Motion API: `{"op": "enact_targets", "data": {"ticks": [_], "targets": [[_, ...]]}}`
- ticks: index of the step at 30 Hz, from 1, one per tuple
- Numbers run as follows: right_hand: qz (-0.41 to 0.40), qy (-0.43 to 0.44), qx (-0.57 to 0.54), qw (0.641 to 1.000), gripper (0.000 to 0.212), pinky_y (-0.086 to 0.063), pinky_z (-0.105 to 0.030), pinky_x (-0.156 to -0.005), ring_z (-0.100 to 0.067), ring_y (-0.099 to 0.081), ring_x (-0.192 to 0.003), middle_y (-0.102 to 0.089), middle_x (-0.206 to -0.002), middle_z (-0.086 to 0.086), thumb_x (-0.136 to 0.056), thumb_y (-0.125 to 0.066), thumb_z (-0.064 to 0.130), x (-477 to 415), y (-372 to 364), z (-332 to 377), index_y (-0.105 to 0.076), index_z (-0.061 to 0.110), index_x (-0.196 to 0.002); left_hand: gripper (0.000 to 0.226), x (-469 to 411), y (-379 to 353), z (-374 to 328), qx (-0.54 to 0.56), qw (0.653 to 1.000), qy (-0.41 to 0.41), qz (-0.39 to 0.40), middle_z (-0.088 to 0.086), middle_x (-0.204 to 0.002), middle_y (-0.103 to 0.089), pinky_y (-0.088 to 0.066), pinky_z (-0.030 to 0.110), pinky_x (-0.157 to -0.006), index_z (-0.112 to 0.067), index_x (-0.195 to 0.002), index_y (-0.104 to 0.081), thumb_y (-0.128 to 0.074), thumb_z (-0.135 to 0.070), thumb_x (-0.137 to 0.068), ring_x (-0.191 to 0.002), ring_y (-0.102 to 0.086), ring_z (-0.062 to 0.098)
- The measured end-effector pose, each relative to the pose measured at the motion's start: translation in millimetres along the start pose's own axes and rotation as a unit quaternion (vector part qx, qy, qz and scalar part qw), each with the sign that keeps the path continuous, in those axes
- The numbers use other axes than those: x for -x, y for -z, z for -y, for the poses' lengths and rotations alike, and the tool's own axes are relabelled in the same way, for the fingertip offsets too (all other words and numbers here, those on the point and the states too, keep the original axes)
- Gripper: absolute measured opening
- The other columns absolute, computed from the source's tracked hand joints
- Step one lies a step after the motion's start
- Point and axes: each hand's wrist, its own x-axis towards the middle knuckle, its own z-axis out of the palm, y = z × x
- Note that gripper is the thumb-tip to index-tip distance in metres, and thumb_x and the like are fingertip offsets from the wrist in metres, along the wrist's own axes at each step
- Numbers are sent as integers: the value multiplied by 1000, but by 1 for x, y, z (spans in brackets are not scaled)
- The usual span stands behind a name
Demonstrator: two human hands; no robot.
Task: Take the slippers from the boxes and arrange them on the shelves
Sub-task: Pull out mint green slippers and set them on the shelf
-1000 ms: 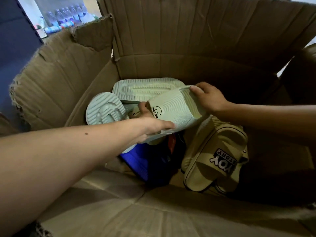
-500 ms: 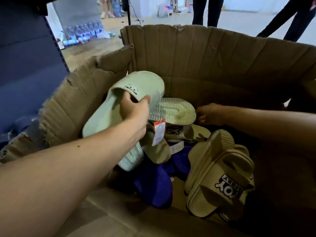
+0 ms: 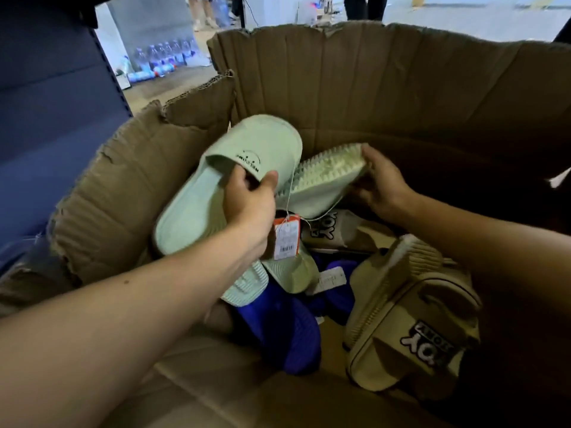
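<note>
A big torn cardboard box (image 3: 386, 88) holds loose slippers. My left hand (image 3: 251, 200) grips a pale green slipper (image 3: 197, 208) by its strap, lifted above the pile with the footbed facing me. An orange price tag (image 3: 285, 237) hangs from it on a string. My right hand (image 3: 381, 183) holds a second pale green slipper (image 3: 324, 174) by its end, ridged sole up, just right of the first. Below lie beige slippers with a black logo (image 3: 411, 329), blue slippers (image 3: 287, 329) and another pale green one (image 3: 247, 285).
A dark blue shelf unit (image 3: 52, 103) stands to the left of the box. Behind the box are several water bottles (image 3: 157, 60) on the floor and people's legs (image 3: 200, 10) in the distance. The box's near flap (image 3: 216, 396) lies flat in front.
My left hand has raised the green slipper a little higher. My right hand, empty half a second ago, has taken hold of the second green slipper and lifted it off the pile.
</note>
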Motion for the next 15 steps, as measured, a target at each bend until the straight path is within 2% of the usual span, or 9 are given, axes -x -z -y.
{"op": "enact_targets", "data": {"ticks": [2,3,5,8,9,11,12,13,15], "targets": [[48,-22,-74,996,18,-51,-25,-78,-13,-59,-79,-59,-86,-4,-95,-41,17,5,2,8,-57,10,-92,29,-5,-8,-11,1,1000,-27,15,-9,-109,-59,-38,20,-85,-19,-118,-55,-59,-18,-90,-99,-53,8],[79,-33,-55,995,18,-50,-23,-78,-12,-58,-78,-59,-88,-5,-93,-38,8,7,1,7,-56,8,-94,29,-7,-10,-14,-5,999,-42,22,-8,-110,-60,-39,21,-87,-19,-118,-55,-60,-18,-89,-101,-54,9],[142,-34,95,985,32,-49,-22,-81,-13,-59,-89,-61,-99,-4,-88,-36,-3,7,0,-5,-53,11,-111,29,-7,-12,-16,-24,997,-64,42,-4,-117,-61,-42,26,-92,-20,-116,-56,-61,-19,-88,-107,-55,12],[149,20,275,950,45,-52,-34,-91,-19,-61,-106,-62,-117,-7,-88,-51,2,2,-1,-19,-46,16,-131,28,-6,-10,-12,-31,995,-55,80,-2,-122,-60,-42,32,-100,-22,-117,-54,-60,-20,-89,-114,-54,15],[136,37,295,945,47,-51,-37,-94,-22,-60,-108,-61,-120,-7,-87,-55,5,0,-1,-20,-47,18,-131,28,-7,-9,-10,-27,995,-49,86,-2,-122,-60,-42,34,-101,-22,-117,-54,-59,-20,-90,-116,-53,15],[135,69,334,930,29,-47,-42,-99,-25,-57,-114,-60,-118,-5,-90,-55,17,-1,-1,-18,-57,28,-117,30,-9,-6,-7,-15,996,-35,87,-2,-124,-59,-41,36,-103,-22,-120,-53,-58,-20,-91,-118,-52,16],[149,78,388,906,18,-41,-46,-105,-26,-49,-121,-58,-120,-4,-93,-51,28,-3,-1,-17,-61,35,-106,31,-10,-5,-6,-9,996,-28,83,-1,-124,-59,-41,36,-103,-22,-121,-53,-58,-20,-91,-118,-52,17],[166,77,470,863,19,-30,-50,-110,-28,-37,-130,-53,-125,-4,-94,-46,37,-3,-1,-18,-63,38,-104,31,-12,-5,-6,-3,997,-21,77,-1,-124,-59,-41,35,-103,-22,-122,-52,-57,-20,-91,-118,-52,17],[155,89,642,746,33,-11,-47,-115,-27,-16,-139,-42,-139,-4,-96,-40,43,-1,-5,-22,-59,29,-119,30,-15,-5,-6,3,997,-4,73,-1,-125,-58,-41,33,-100,-22,-122,-52,-56,-22,-92,-116,-52,18]]}}
